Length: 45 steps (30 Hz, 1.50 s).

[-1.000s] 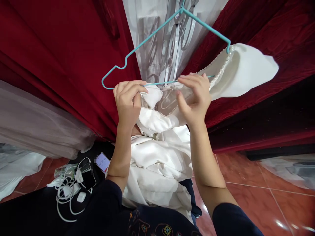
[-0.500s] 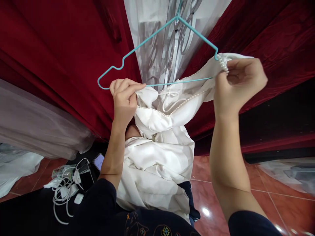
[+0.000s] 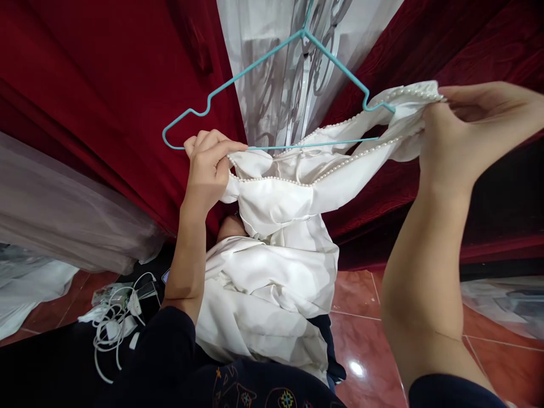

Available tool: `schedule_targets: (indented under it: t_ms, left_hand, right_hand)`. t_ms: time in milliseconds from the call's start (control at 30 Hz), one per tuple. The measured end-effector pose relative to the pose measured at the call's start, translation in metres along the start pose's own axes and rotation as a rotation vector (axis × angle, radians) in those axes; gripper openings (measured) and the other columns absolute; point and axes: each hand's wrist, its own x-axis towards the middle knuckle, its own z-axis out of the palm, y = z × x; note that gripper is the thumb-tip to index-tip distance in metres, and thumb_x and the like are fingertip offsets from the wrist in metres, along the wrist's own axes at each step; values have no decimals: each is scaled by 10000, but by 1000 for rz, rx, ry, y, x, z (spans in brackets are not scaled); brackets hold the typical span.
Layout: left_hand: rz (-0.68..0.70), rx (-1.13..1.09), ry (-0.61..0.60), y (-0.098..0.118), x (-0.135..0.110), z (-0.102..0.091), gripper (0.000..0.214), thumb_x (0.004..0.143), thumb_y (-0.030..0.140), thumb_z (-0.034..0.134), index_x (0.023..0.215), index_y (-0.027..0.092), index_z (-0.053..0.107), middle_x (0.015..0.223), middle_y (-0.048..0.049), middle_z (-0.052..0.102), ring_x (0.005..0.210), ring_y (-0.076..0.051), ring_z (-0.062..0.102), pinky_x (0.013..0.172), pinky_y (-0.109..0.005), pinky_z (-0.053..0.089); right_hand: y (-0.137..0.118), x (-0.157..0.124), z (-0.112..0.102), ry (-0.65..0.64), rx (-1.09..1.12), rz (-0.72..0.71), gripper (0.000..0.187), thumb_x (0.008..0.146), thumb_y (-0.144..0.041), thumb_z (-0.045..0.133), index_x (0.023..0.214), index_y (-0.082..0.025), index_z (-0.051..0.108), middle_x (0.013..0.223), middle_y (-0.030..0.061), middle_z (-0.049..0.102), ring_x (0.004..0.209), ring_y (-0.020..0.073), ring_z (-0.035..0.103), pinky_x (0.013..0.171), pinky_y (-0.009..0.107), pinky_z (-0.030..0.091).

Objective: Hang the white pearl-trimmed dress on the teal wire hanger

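A white satin dress with a pearl-trimmed neckline hangs down in front of me. My left hand is closed on the left part of the neckline, right at the lower bar of a teal wire hanger. My right hand is closed on the right shoulder of the dress, pulled out to the right past the hanger's right end. The hanger's hook goes up out of view at the top.
Dark red velvet curtains fill the background, with a sheer white curtain between them. Grey tulle lies at the left. White cables and chargers lie on a dark cloth on the red tiled floor.
My right hand left the middle of the neckline, took the right shoulder of the dress and pulled it further right. My left hand stayed closed on the left neckline.
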Motion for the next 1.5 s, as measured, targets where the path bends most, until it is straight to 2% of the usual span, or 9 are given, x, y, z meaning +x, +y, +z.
schedule_targets:
  t_ms: [200,400,567,667,867,1000,1100,1233,1500]
  left_hand:
    - [-30,-45,11,9,-2,-2,344,1061,126,465,1033,252,784,983,-37,699,1032,-258,632,1121,-544,367]
    - [-51,-53,-3,6,1,7,374,989,54,481,1045,260,789,998,-37,714,1045,-253,634,1107,-499,401]
    - [-41,-137,-12,7,1,16,417,910,-12,489,1019,252,793,976,-15,717,990,-232,652,1060,-477,438]
    - [-12,-129,38,9,-2,19,402,929,-1,496,1022,260,786,978,-10,721,994,-225,656,1075,-482,440]
    - [89,-78,554,4,-32,24,177,932,172,591,973,257,742,983,-33,675,975,-222,653,905,-422,538]
    - [-224,-132,790,-24,-54,16,41,900,181,605,910,220,609,836,-2,559,683,-136,534,582,-326,411]
    - [-342,-135,771,-56,-46,1,196,986,281,631,890,211,475,791,38,464,593,-56,413,546,-298,342]
    - [-241,-27,765,-81,-2,-25,439,1111,549,524,867,200,418,739,45,437,633,-23,458,582,-298,342]
    - [-172,-133,315,-25,76,-38,401,1064,615,638,899,262,544,734,40,545,635,-60,536,585,-311,469]
  right_hand:
    - [25,-34,-23,-141,-111,175,259,715,21,697,883,-112,842,759,60,765,646,141,699,591,237,496]
    - [-15,-56,-62,-392,35,-385,223,783,-166,737,941,-271,855,938,54,734,870,195,715,723,347,557]
    - [-57,-62,-30,-569,130,-479,233,940,-229,678,1139,-290,783,1154,56,768,1163,244,719,1030,460,572]
    - [-59,-72,-4,-580,160,-427,210,997,-238,599,1127,-274,760,1062,27,796,1042,215,758,960,428,568]
    - [-61,-93,3,-455,123,-318,170,1014,-324,603,1050,-267,760,1002,19,799,958,210,758,902,414,536]
    - [-66,-93,-2,-444,127,-323,177,1018,-325,604,1038,-263,768,1000,27,808,953,202,764,907,412,543]
    - [-66,-88,-3,-464,140,-312,172,1022,-303,603,1069,-295,768,1037,19,810,964,206,765,923,432,544]
    - [-67,-87,-8,-485,123,-278,167,1012,-304,612,1059,-334,770,1024,-4,806,955,238,763,922,483,549]
    - [-72,-95,-8,-468,119,-274,167,1019,-324,587,1033,-310,753,976,-12,802,923,215,757,910,462,552]
